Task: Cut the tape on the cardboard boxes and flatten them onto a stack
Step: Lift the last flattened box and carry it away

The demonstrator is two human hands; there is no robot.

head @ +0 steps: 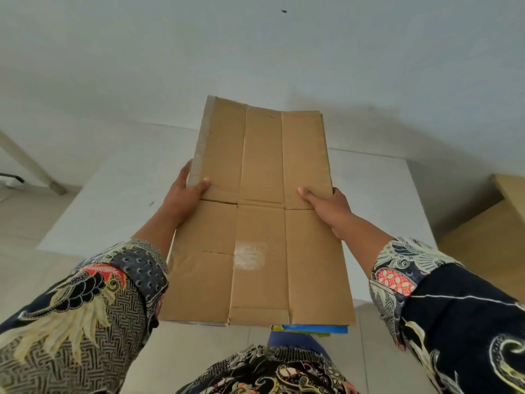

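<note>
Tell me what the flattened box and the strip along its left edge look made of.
Box: brown corrugated cardboard, matte, creased in panels, fluted edge showing at the slits. Strip: likely clear packing tape, paler and slightly glossy; too blurred to be sure.

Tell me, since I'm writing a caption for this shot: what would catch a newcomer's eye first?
First, the flattened box filling the centre, held over a white table. The left hand and right hand grip its two side edges, thumbs on top. Next, the patterned sleeves low in the frame, and more cardboard at the right edge.
</note>
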